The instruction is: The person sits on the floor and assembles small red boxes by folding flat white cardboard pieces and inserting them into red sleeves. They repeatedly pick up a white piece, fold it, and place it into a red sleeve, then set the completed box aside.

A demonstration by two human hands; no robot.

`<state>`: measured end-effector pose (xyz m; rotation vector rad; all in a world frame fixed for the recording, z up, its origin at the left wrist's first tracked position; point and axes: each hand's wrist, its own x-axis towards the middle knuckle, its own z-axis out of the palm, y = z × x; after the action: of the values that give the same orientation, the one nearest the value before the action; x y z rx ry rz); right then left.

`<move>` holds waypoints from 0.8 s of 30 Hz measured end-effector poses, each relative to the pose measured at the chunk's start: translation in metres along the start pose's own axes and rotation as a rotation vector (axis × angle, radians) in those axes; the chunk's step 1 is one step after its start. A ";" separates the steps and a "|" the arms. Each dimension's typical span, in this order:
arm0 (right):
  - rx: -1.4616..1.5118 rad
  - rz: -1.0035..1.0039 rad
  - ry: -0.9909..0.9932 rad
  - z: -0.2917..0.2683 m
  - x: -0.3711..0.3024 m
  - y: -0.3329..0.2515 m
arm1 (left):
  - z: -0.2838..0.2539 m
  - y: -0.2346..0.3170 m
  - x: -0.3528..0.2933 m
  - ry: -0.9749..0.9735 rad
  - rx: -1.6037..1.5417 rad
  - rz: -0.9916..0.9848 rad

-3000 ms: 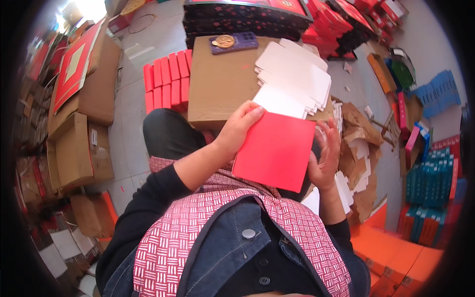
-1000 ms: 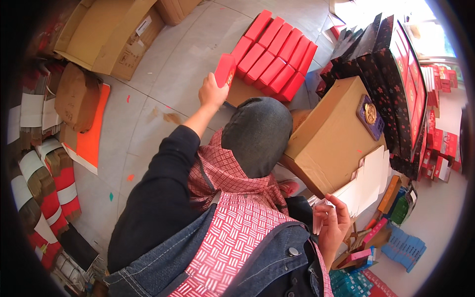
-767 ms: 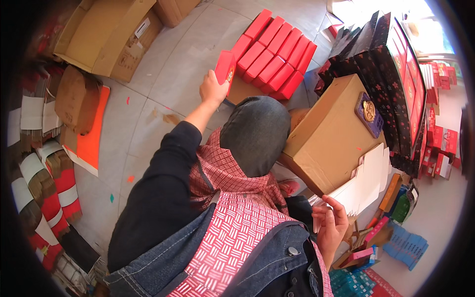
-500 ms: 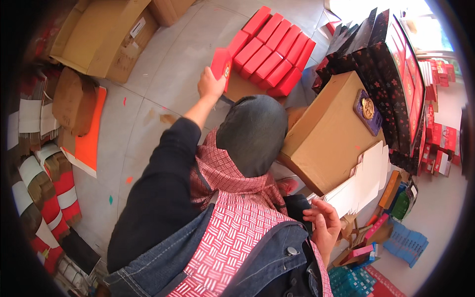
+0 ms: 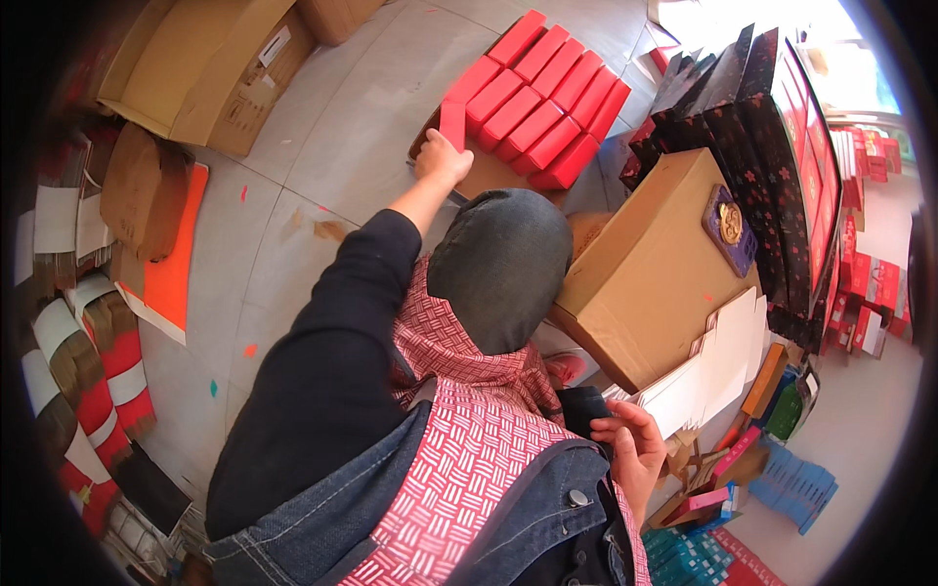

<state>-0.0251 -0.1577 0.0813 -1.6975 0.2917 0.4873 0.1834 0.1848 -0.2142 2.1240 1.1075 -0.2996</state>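
My left hand [image 5: 442,161] grips a small red box [image 5: 452,124] at the near left corner of a block of red boxes [image 5: 508,103]. These stand in close rows on a cardboard carton [image 5: 493,176]. The held box touches or nearly touches its neighbours; I cannot tell if it rests on the carton. My right hand [image 5: 637,451] hangs over my lap, fingers loosely bent and thumb apart, with nothing seen in it. Beside it lies a fan of white card sheets [image 5: 708,366].
A brown carton [image 5: 645,264] stands to my right with a purple-cased phone [image 5: 730,227] on it. Black floral bags [image 5: 757,146] rise behind. At left are an open carton [image 5: 186,68], an orange sheet [image 5: 181,264] and bundled red card [image 5: 107,381]. Blue packs [image 5: 796,483] lie at lower right.
My left hand has carried the red box right and slightly down, from beside the block to its near left corner. My right hand has barely shifted.
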 end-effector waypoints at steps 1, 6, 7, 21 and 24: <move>-0.002 0.012 -0.005 0.002 0.000 -0.001 | 0.009 -0.005 0.000 -0.014 -0.015 -0.011; -0.002 0.061 -0.025 0.003 0.000 -0.002 | 0.025 -0.005 0.000 -0.070 -0.028 -0.071; -0.019 0.080 -0.025 0.003 0.000 -0.002 | 0.025 -0.005 0.001 -0.082 -0.025 -0.075; -0.038 0.144 -0.039 0.009 -0.002 -0.001 | -0.011 -0.038 0.034 -0.168 0.287 0.212; -0.027 0.151 -0.049 0.011 -0.002 0.000 | -0.007 -0.046 0.030 -0.271 0.372 0.220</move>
<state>-0.0286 -0.1473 0.0805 -1.6943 0.3809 0.6464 0.1643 0.2259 -0.2460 2.4123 0.6938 -0.7105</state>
